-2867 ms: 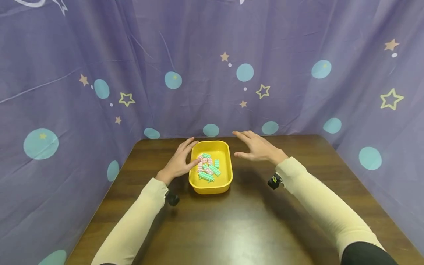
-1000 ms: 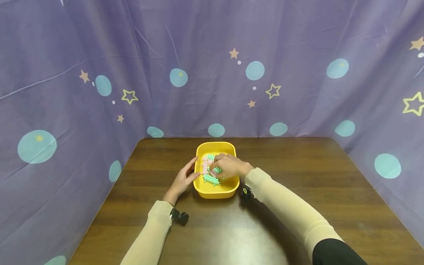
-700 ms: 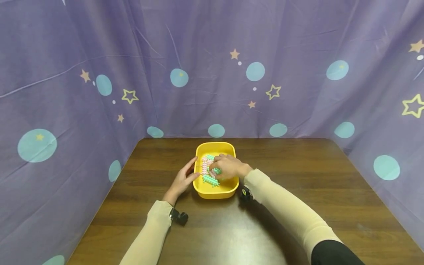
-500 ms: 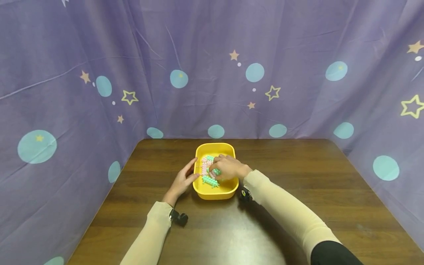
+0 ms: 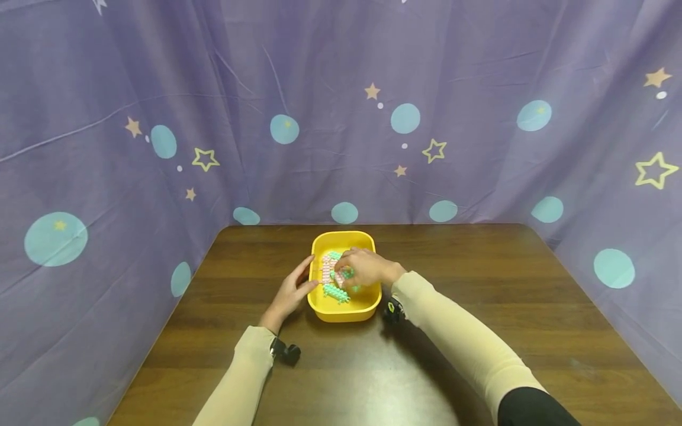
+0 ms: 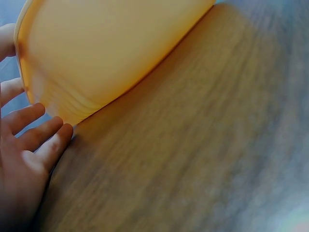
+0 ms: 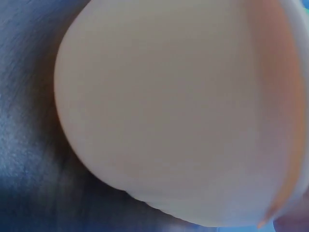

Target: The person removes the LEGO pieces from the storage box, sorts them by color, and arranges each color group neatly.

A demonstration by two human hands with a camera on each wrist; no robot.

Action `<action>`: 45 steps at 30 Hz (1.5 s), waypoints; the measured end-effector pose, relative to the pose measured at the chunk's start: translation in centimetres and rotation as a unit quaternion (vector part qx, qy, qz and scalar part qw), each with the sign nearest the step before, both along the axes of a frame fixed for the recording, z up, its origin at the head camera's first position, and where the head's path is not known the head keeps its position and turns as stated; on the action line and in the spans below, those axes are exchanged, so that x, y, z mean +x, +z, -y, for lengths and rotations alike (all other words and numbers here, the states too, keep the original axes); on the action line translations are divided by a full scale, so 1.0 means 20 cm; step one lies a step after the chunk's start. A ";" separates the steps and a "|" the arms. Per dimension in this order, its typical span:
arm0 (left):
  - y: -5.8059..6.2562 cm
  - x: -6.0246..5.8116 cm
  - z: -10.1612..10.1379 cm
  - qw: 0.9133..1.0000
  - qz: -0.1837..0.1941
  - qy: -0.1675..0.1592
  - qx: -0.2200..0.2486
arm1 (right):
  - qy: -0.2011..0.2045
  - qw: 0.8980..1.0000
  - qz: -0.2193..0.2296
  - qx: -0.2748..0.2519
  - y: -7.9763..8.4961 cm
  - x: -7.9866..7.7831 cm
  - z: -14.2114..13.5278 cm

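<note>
Glare whitens the table [image 5: 533, 331] toward its near edge; the right sleeve [image 5: 463, 331] casts a shadow; wrist views blur the tub [image 7: 169, 111].

bare hands [image 5: 286, 296] | cream sleeves [image 5: 458, 328] | black upper right sleeve [image 5: 533, 407] | black wrist cameras [image 5: 290, 354]

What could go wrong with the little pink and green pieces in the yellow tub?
The pink pieces and green pieces lie close together, so the right hand, in among them, might knock some about. The left hand is at the side of the yellow tub without wrapping round it, so a bump could perhaps make the tub slide.
</note>
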State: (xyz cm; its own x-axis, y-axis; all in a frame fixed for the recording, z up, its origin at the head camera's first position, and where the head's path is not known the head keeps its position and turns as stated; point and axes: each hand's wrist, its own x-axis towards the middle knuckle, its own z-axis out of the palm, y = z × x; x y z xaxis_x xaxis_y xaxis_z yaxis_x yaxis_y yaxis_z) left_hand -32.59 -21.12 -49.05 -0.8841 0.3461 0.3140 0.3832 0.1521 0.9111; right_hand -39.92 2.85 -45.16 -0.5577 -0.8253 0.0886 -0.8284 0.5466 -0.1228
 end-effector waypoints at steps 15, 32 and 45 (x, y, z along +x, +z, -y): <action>-0.01 0.00 0.03 1.000 -0.003 0.008 0.000 | -0.008 0.997 0.016 -0.078 0.16 -0.04 -0.07; -0.04 0.02 0.03 0.999 -0.012 0.022 -0.023 | -0.063 0.981 0.040 -0.177 0.20 -0.10 -0.29; -0.02 0.01 0.00 0.999 -0.029 0.016 -0.018 | -0.106 0.970 0.020 -0.216 0.14 -0.15 -0.46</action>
State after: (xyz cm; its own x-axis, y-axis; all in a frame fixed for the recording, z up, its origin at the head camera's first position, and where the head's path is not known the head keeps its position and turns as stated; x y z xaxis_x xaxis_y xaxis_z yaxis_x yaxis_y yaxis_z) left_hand -32.46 -21.18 -49.46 -0.8751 0.3303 0.3536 0.4304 0.1977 0.8807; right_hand -42.86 12.11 -42.28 -0.7215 -0.5822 0.3748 -0.6922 0.5948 -0.4087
